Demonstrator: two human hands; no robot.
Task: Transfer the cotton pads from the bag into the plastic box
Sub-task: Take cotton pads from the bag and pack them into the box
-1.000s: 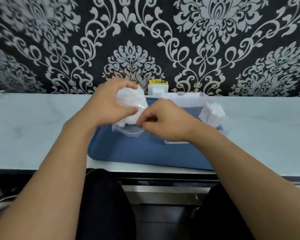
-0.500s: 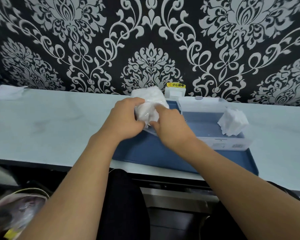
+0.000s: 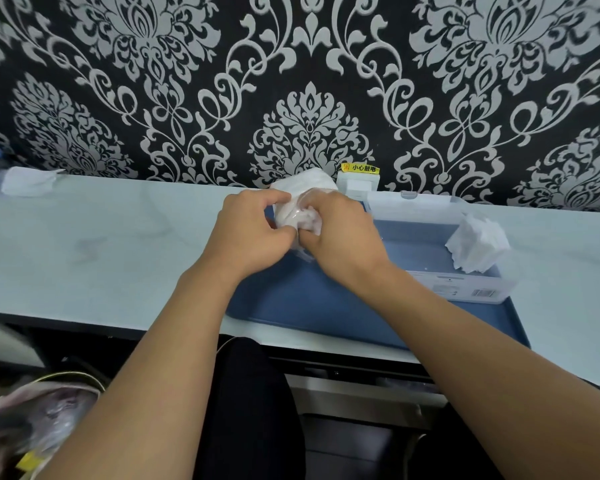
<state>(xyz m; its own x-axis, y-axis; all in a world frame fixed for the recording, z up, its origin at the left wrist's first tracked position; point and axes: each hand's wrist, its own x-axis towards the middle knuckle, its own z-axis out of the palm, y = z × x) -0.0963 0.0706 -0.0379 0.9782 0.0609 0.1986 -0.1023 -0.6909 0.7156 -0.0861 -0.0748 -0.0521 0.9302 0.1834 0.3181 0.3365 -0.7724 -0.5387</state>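
A clear plastic bag of white cotton pads (image 3: 307, 187) is held up over the left part of a blue tray (image 3: 312, 299). My left hand (image 3: 253, 233) grips the bag from the left. My right hand (image 3: 340, 233) has its fingers inside the bag's opening, curled on the pads there. To the right on the tray stands the clear plastic box (image 3: 430, 206), open at the top, with a stack of white cotton pads (image 3: 478, 245) leaning in its right end.
The tray lies on a pale countertop (image 3: 101, 244) against a patterned black and silver wall. A white socket with a yellow label (image 3: 359, 180) sits behind the bag. A crumpled white item (image 3: 28, 181) lies far left. A plastic bag (image 3: 32, 414) hangs below left.
The view has swung so the bag, tray and box sit further right and higher. Both hands stay on the bag, and my right fingers have pushed deeper into its opening.
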